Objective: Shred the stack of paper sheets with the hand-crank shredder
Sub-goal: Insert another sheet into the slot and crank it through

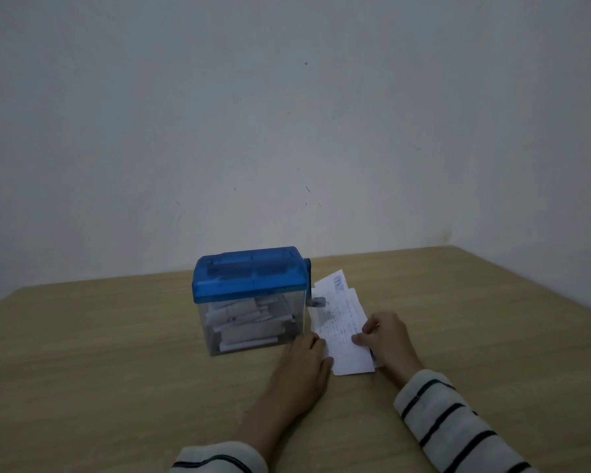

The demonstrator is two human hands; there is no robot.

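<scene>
The hand-crank shredder (249, 298) stands on the wooden table (116, 353). It has a blue lid, a clear bin holding paper strips, and a crank (316, 295) on its right side. Just to its right lies a small stack of printed white paper sheets (342, 322). My left hand (304, 363) lies flat on the table, its fingers touching the stack's left edge. My right hand (386, 339) pinches the right edge of the top sheet, thumb on top.
A plain pale wall rises right behind the table. The table's right edge (539, 285) runs diagonally toward me. Striped sleeves cover both my forearms at the bottom of the view.
</scene>
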